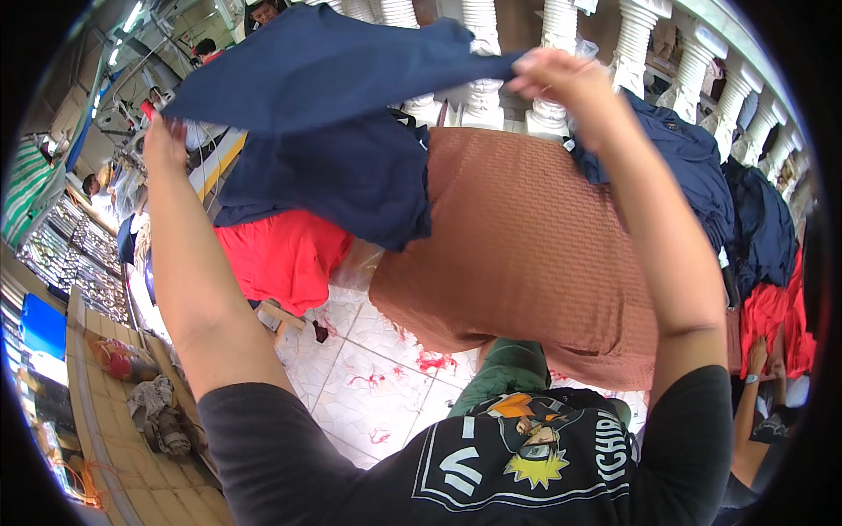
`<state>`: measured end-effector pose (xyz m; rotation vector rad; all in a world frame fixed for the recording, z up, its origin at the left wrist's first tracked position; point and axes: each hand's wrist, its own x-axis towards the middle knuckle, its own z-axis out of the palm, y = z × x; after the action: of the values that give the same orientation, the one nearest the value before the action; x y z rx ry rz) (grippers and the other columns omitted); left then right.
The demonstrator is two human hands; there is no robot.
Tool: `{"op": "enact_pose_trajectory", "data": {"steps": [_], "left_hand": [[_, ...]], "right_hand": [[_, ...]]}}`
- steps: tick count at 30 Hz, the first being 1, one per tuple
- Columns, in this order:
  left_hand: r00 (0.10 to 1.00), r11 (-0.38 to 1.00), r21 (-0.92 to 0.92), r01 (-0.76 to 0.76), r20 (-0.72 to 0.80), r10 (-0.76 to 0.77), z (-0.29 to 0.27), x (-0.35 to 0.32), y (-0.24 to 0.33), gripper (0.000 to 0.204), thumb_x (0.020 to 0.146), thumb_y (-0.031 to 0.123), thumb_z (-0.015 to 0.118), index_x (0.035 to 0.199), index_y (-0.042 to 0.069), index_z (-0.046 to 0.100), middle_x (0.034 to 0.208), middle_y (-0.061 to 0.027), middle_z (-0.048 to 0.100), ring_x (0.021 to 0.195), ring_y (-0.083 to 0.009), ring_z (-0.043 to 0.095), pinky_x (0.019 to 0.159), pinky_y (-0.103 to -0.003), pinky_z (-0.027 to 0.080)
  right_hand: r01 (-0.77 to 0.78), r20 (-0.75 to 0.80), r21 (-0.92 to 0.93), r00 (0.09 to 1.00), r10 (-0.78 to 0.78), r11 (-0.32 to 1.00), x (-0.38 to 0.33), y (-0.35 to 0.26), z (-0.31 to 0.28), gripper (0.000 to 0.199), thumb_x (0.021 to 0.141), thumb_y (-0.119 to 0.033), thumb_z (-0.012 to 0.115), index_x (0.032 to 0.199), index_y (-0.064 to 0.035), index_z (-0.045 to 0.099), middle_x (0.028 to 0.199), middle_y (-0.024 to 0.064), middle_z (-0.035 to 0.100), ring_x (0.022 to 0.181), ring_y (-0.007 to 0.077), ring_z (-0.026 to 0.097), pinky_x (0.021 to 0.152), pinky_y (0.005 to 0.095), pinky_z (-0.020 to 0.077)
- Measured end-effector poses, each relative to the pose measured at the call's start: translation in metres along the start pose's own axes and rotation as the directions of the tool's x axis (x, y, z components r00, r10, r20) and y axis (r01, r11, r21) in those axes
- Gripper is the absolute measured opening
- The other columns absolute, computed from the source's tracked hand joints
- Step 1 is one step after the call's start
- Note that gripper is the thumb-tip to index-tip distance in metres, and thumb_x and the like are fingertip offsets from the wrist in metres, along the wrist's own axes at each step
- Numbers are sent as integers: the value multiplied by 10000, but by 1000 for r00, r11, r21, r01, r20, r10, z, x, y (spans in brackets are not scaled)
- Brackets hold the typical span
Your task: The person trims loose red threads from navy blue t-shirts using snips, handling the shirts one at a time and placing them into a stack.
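Note:
A navy cloth piece (324, 74) is stretched in the air between my hands, its far edge blurred by motion. My left hand (165, 145) is closed on its left corner; a small red thing shows by the fingertips, too small to name. With its fingers pinched, my right hand (561, 77) grips the narrow right end. Under the raised piece lies more navy cloth (342, 180), draped over red cloth (285, 259). Brown textured cloth (526, 237) covers the surface in front of me, below my right hand.
White balusters (481, 70) stand along the far side. Navy garments (675, 158) are heaped at the right, where another person's hand (758, 355) touches red cloth (765, 320). Red scraps (434, 360) litter the tiled floor (351, 377). Cardboard (132, 438) lies at lower left.

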<state>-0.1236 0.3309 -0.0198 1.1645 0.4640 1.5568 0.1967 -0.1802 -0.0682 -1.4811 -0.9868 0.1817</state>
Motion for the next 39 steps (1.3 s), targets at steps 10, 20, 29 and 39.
{"op": "enact_pose_trajectory", "data": {"steps": [10, 20, 29, 39], "left_hand": [[904, 609, 708, -358, 100, 415, 50, -217, -183, 414, 858, 247, 646, 1175, -19, 621, 1177, -193, 621, 1248, -344, 481, 1078, -436, 327], [559, 966, 226, 128, 788, -258, 264, -617, -207, 203, 889, 106, 618, 1068, 57, 700, 1237, -136, 614, 1219, -258, 530, 1060, -351, 370], [476, 793, 430, -431, 855, -205, 445, -532, -263, 426, 856, 201, 656, 1217, -19, 603, 1276, -224, 577, 1214, -332, 537, 1043, -372, 402], [543, 453, 644, -617, 765, -347, 551, -500, -308, 568, 778, 402, 688, 1209, 38, 615, 1152, -161, 669, 1098, -321, 622, 935, -389, 473]], "right_hand": [[173, 841, -425, 439, 317, 889, -185, 94, 25, 420, 845, -300, 668, 1162, -27, 647, 1084, 183, 677, 953, 322, 658, 856, 411, 508], [-439, 403, -821, 8, 915, 365, -512, 383, -140, 296, 823, -167, 630, 1082, -32, 675, 940, 131, 721, 804, 212, 696, 703, 387, 554], [-514, 810, -579, -277, 517, 633, -534, 422, -44, 475, 875, -254, 643, 1300, -58, 561, 1288, 131, 602, 1036, 265, 619, 859, 437, 511], [-567, 834, -534, -231, 501, 627, -510, 390, -62, 472, 885, -246, 625, 1312, -60, 550, 1294, 137, 596, 1063, 272, 606, 886, 435, 496]]}}
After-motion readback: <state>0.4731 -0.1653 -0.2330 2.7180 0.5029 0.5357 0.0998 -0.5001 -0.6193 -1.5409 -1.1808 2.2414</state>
